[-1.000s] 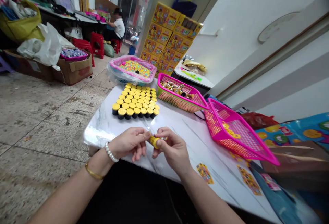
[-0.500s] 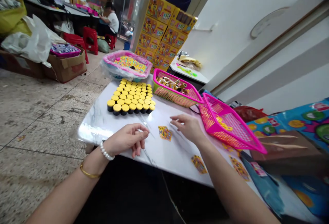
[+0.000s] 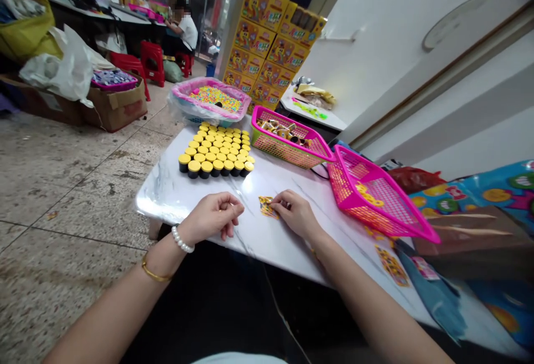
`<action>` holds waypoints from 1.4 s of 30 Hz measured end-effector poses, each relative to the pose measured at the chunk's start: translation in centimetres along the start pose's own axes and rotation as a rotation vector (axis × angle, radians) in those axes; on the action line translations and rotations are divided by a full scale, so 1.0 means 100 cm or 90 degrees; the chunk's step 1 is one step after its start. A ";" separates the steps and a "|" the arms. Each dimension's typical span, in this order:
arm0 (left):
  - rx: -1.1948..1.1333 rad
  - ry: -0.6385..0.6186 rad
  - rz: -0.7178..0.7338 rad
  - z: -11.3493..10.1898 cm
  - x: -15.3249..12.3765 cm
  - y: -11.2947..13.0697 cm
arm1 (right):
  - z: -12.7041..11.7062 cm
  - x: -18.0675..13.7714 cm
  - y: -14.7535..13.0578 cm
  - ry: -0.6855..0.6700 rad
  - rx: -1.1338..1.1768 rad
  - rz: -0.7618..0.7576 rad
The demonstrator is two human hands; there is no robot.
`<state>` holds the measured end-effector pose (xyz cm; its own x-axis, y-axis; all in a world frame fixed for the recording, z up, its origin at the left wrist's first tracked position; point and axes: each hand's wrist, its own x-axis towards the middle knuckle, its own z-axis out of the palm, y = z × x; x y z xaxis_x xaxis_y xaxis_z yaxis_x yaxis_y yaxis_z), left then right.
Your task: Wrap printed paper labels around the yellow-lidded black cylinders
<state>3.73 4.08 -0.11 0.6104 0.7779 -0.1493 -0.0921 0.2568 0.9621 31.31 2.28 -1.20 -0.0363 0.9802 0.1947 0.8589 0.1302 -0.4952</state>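
A small stack of yellow printed stickers or labels (image 3: 266,206) lies on the white marble-patterned table (image 3: 167,191). My right hand (image 3: 297,215) is at its right edge, with thumb and fingertips pinched on it. To the left, my left hand (image 3: 217,215) hovers above the table's front edge, its fingers curled in and the thumb against them; nothing shows in it. Beyond that hand, black tubs with yellow lids (image 3: 217,155) stand upright in close rows. More printed pieces (image 3: 391,265) lie to the right of my right forearm.
A lined basin of colourful beads (image 3: 217,99) stands at the far left corner. Pink baskets hold small wrapped tubs (image 3: 283,130) and yellow rings (image 3: 369,193). Yellow boxes (image 3: 261,38) are stacked behind. One person (image 3: 186,30) sits at a far table.
My right hand has moved down and left onto the printed stack, and its fingers have closed at the edge. My left hand has curled slightly more. The view has shifted a little.
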 end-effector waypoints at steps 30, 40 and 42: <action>0.075 0.389 0.177 0.014 -0.043 -0.008 | 0.056 -0.016 -0.126 -0.063 0.753 0.257; 0.207 0.430 0.275 0.021 -0.048 -0.018 | 0.053 -0.025 -0.129 -0.099 0.534 0.126; 0.229 0.435 0.285 0.020 -0.050 -0.018 | 0.053 -0.026 -0.130 -0.072 0.486 0.102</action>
<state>2.41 -1.45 -0.64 -0.0369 0.9635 0.2652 0.1136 -0.2596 0.9590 17.46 -1.13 0.23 -0.0287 0.9996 0.0049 0.2705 0.0125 -0.9626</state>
